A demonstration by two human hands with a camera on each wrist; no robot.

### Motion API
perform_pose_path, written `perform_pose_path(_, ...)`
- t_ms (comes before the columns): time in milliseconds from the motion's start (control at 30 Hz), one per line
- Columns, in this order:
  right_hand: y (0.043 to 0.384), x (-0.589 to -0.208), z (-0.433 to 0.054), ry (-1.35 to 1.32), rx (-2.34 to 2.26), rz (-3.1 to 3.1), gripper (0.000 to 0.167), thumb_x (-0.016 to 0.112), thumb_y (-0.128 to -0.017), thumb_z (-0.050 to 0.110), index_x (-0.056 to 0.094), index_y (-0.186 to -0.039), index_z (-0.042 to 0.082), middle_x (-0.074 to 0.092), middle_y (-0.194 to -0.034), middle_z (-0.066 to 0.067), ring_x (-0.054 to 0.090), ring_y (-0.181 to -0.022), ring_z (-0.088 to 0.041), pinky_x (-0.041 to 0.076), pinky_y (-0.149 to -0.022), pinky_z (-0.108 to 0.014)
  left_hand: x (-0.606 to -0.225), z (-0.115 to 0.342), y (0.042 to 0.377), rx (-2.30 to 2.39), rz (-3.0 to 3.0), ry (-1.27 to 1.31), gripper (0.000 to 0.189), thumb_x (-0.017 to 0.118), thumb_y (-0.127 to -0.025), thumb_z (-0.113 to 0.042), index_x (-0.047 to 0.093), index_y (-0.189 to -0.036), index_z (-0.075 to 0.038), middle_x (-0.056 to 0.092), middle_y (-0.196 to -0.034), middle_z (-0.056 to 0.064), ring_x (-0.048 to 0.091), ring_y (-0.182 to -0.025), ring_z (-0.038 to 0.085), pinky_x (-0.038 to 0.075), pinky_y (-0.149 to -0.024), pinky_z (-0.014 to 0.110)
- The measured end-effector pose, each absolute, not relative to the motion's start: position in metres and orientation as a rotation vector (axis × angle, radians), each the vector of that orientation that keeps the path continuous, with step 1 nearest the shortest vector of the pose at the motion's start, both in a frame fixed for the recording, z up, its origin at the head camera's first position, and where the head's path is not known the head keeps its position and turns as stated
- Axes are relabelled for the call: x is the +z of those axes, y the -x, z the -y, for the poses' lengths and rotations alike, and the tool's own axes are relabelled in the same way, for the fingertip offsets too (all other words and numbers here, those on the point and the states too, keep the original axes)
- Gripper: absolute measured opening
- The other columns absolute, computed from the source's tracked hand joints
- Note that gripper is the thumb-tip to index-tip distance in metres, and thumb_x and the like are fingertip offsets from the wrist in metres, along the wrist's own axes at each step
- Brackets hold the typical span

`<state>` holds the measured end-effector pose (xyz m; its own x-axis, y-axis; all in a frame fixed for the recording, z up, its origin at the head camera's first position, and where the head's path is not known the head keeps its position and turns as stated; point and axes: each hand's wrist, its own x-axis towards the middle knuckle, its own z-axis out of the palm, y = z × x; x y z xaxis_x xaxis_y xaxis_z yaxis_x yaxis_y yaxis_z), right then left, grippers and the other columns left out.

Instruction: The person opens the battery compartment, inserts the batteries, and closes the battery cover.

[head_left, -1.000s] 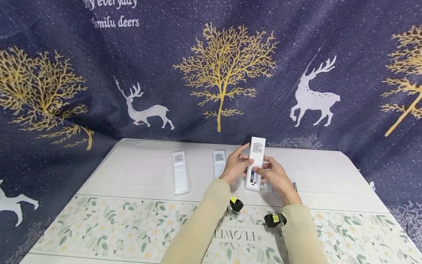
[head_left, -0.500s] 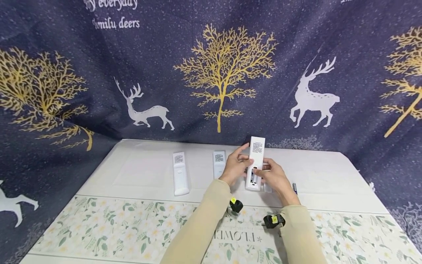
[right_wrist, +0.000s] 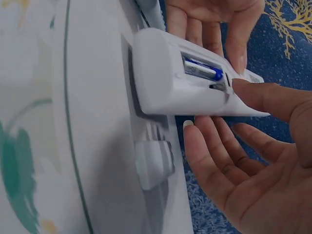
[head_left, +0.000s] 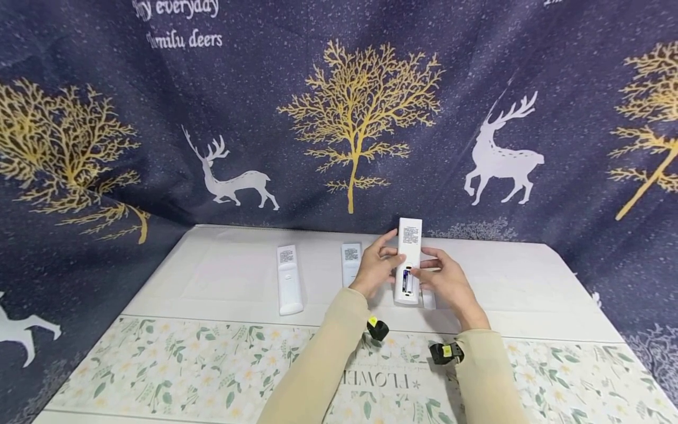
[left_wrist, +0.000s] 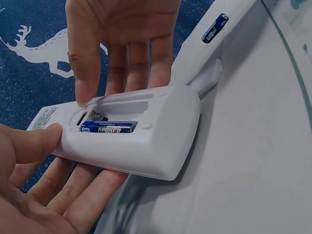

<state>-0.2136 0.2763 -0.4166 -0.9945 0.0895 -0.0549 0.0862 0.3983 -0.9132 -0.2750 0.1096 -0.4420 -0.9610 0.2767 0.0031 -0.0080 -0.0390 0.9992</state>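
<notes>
A white remote control (head_left: 410,234), back side up and tilted, is held above the table. My left hand (head_left: 374,270) grips its left side, thumb on the back and fingers underneath. On the right side my right hand (head_left: 449,284) has its thumb at the upper end of the uncovered battery compartment, with fingers behind the remote. One blue AAA battery (left_wrist: 107,127) lies in the compartment; the slot beside it shows a bare spring (left_wrist: 99,116). The white battery cover (right_wrist: 155,164) rests on the table below. Another blue battery (left_wrist: 215,28) lies farther right on the table.
Two more remotes lie face down: one at the left (head_left: 289,281) and one in the middle (head_left: 351,265), partly hidden by my left hand. Behind the white table (head_left: 222,277) hangs a dark blue cloth (head_left: 318,176). A floral mat (head_left: 212,359) covers the front.
My right thumb has shifted off the compartment to its upper right edge, uncovering more of the battery inside. The remote has moved slightly left. The loose battery is now hidden in the head view.
</notes>
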Motion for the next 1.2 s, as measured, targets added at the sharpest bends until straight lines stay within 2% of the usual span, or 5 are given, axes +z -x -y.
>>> perform_pose_path(500,0.204,-0.402,-0.309,0.112,1.292,2.773,0.060,0.074,-0.100,0.015,0.049,-0.150,-0.007,0.066,-0.127,-0.032,0.070,-0.107,-0.043,0.062,-0.080,-0.039,-0.446,-0.109,0.277,2.110,-2.015,-0.268,0.068,0.073,-0.100,-0.007,0.051,-0.159,-0.031,0.074,-0.111,-0.001,0.072,-0.090,0.020,0.065,-0.068,0.035)
perform_pose_path(767,0.196,-0.396,-0.325,0.235,1.066,2.925,0.058,0.072,-0.101,0.019,0.052,-0.146,-0.009,0.066,-0.127,-0.032,0.065,-0.110,-0.047,0.055,-0.093,-0.059,-0.444,-0.110,0.275,2.118,-1.994,-0.266,0.069,0.073,-0.100,-0.006,0.050,-0.160,-0.029,0.074,-0.111,0.000,0.072,-0.090,0.020,0.064,-0.066,0.035)
perform_pose_path(933,0.193,-0.393,-0.335,0.349,0.986,2.991,0.058,0.070,-0.099,0.020,0.051,-0.143,-0.013,0.065,-0.126,-0.035,0.065,-0.109,-0.050,0.052,-0.097,-0.064,-0.442,-0.111,0.274,2.107,-2.015,-0.271,0.068,0.073,-0.100,-0.007,0.050,-0.160,-0.030,0.074,-0.110,0.000,0.072,-0.094,0.019,0.065,-0.067,0.035)
perform_pose_path(1067,0.191,-0.394,-0.344,0.430,0.938,3.027,0.055,0.070,-0.097,0.018,0.053,-0.137,-0.016,0.062,-0.128,-0.039,0.065,-0.108,-0.051,0.054,-0.095,-0.064,-0.441,-0.111,0.273,2.100,-2.030,-0.276,0.068,0.072,-0.101,-0.007,0.049,-0.161,-0.028,0.074,-0.111,-0.001,0.072,-0.095,0.018,0.065,-0.068,0.035)
perform_pose_path(1200,0.188,-0.396,-0.352,0.503,0.947,3.050,0.048,0.072,-0.094,0.016,0.058,-0.125,-0.017,0.062,-0.120,-0.039,0.067,-0.094,-0.044,0.058,-0.084,-0.057,-0.441,-0.111,0.273,2.097,-2.032,-0.275,0.067,0.072,-0.101,-0.007,0.049,-0.161,-0.027,0.073,-0.113,-0.001,0.072,-0.096,0.018,0.065,-0.069,0.035)
